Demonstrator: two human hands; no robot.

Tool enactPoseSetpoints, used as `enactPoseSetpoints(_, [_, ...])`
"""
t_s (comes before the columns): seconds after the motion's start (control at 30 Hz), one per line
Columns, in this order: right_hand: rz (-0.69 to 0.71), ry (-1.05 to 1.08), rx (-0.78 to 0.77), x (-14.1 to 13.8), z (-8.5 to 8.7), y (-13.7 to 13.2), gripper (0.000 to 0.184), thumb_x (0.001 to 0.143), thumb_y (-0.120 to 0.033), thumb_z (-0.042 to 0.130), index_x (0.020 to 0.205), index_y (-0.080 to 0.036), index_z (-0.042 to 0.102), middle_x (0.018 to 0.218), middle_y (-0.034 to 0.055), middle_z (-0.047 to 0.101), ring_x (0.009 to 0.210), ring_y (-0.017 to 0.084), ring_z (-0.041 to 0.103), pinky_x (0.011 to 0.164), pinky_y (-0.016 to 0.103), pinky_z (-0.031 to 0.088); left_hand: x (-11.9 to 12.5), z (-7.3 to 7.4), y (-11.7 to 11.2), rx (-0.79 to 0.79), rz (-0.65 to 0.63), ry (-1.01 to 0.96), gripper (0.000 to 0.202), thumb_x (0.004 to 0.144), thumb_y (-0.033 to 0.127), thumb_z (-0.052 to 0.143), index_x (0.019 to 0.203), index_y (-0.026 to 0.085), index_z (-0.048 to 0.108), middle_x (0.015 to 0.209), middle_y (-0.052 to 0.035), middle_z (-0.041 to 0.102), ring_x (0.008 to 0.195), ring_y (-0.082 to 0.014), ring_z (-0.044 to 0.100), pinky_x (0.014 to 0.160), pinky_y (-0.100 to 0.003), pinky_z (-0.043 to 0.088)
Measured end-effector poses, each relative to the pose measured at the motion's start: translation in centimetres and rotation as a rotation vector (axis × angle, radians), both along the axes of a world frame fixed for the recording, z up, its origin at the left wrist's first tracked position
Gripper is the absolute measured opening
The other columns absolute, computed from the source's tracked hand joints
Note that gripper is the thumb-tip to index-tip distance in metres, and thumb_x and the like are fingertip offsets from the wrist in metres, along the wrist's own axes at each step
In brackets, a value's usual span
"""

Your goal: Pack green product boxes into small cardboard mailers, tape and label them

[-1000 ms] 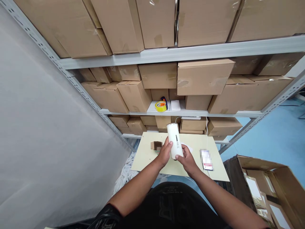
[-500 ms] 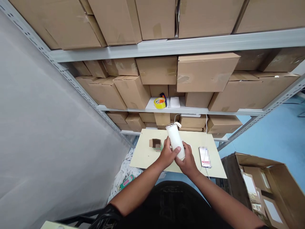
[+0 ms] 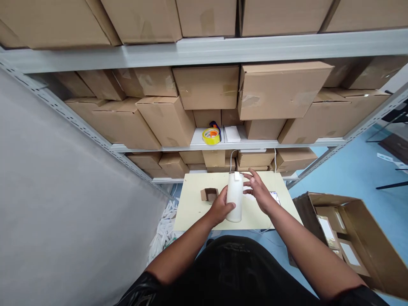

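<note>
the white tumbler (image 3: 235, 199) is near upright over the near part of the bench (image 3: 191, 212), a small white flap (image 3: 236, 176) at its top. my left hand (image 3: 221, 208) is wrapped round its side; my right hand (image 3: 259, 193) has its fingers spread beside the upper part, and i can't tell whether a fingertip touches. with just 1 hand bearing it, a loose grip on that smooth-looking side could, i judge, let it slip and fall. a small open cardboard box (image 3: 208, 194) sits to its left; my right arm partly covers the phone (image 3: 274, 196). yellow tape (image 3: 211, 136) lies on the shelf (image 3: 191, 148) beyond; a big open carton (image 3: 366, 238) stands right.
</note>
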State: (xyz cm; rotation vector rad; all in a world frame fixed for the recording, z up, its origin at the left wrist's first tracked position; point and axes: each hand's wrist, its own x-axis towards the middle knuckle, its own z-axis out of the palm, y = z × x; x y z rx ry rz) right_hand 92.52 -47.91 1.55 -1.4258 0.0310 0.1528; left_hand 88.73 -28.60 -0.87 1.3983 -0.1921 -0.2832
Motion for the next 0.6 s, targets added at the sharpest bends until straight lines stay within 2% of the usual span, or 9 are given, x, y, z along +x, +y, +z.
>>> enactPoseSetpoints(0.07, [0.01, 0.021, -0.086, 1.2, 0.9, 1.8, 0.07, 0.082, -0.063, 0.071, 0.142, -0.03, 0.057, 0.141, 0.0104, 0.062, 0.114, 0.029, 0.064, 0.086, 0.041, 0.057, 0.3, -0.7, 1.2, 0.031, -0.094, -0.029, 0.076, 0.072, 0.024, 0.069, 0.146, 0.022, 0.051, 0.129, -0.007, 0.067, 0.118, -0.0304, 0.06, 0.102, -0.041, 0.047])
enactPoseSetpoints(0.13, [-0.002, 0.041, -0.177, 1.9, 1.1, 3.7, 0.059, 0.078, -0.057, 0.076, 0.128, -0.026, 0.067, 0.13, 0.0098, 0.068, 0.114, 0.029, 0.064, 0.091, 0.042, 0.054, 0.5, -1.4, 2.7, 0.098, -0.147, -0.042, 0.079, 0.074, 0.024, 0.07, 0.15, 0.024, 0.048, 0.124, -0.006, 0.069, 0.11, -0.0293, 0.063, 0.097, -0.04, 0.05])
enactPoseSetpoints(0.23, [-0.018, 0.029, -0.241, 2.1, 0.2, 5.9, 0.055, 0.078, -0.055, 0.077, 0.124, -0.026, 0.068, 0.124, 0.0083, 0.071, 0.111, 0.029, 0.064, 0.093, 0.042, 0.053, 0.9, -2.4, 5.1, 0.166, -0.163, -0.043, 0.083, 0.076, 0.025, 0.072, 0.154, 0.025, 0.045, 0.122, -0.0055, 0.069, 0.105, -0.0289, 0.064, 0.093, -0.04, 0.051])
enactPoseSetpoints(0.3, [0.02, 0.04, -0.236, 1.9, -0.7, 6.8, 0.059, 0.079, -0.058, 0.076, 0.128, -0.027, 0.066, 0.124, 0.008, 0.071, 0.107, 0.028, 0.065, 0.089, 0.042, 0.053, 1.0, -3.0, 6.6, 0.132, -0.179, -0.05, 0.083, 0.077, 0.028, 0.073, 0.154, 0.024, 0.044, 0.126, -0.0064, 0.068, 0.109, -0.0298, 0.064, 0.096, -0.041, 0.051])
enactPoseSetpoints(0.4, [0.033, 0.053, -0.213, 1.9, -1.8, 7.8, 0.059, 0.076, -0.062, 0.078, 0.122, -0.025, 0.068, 0.123, 0.009, 0.072, 0.102, 0.027, 0.066, 0.087, 0.042, 0.054, 1.5, -3.8, 8.6, 0.044, -0.227, -0.063, 0.078, 0.08, 0.035, 0.075, 0.151, 0.023, 0.047, 0.13, -0.0089, 0.067, 0.114, -0.0297, 0.063, 0.099, -0.042, 0.05])
enactPoseSetpoints(0.47, [-0.061, 0.017, -0.205, 2.2, -2.1, 8.3, 0.059, 0.073, -0.061, 0.081, 0.118, -0.024, 0.069, 0.123, 0.0095, 0.072, 0.105, 0.028, 0.065, 0.09, 0.043, 0.054, 2.2, -4.3, 10.2, 0.096, -0.14, -0.082, 0.062, 0.083, 0.041, 0.074, 0.14, 0.022, 0.057, 0.124, -0.0101, 0.068, 0.108, -0.0274, 0.065, 0.095, -0.039, 0.051])
enactPoseSetpoints(0.53, [-0.19, -0.049, -0.205, 2.8, -2.3, 8.9, 0.06, 0.072, -0.06, 0.083, 0.117, -0.024, 0.067, 0.122, 0.0099, 0.071, 0.11, 0.029, 0.064, 0.096, 0.045, 0.053, 3.2, -5.0, 12.1, 0.287, 0.1, -0.085, 0.043, 0.085, 0.046, 0.072, 0.119, 0.022, 0.065, 0.113, -0.0095, 0.069, 0.101, -0.0253, 0.065, 0.09, -0.037, 0.05])
enactPoseSetpoints(0.6, [-0.276, -0.131, -0.219, 3.3, -2.4, 9.5, 0.063, 0.071, -0.058, 0.084, 0.121, -0.024, 0.064, 0.123, 0.0106, 0.07, 0.118, 0.03, 0.062, 0.102, 0.047, 0.05, 4.3, -6.2, 14.1, 0.52, 0.292, -0.022, 0.036, 0.082, 0.05, 0.075, 0.104, 0.023, 0.065, 0.099, -0.0069, 0.068, 0.091, -0.0241, 0.065, 0.085, -0.035, 0.049])
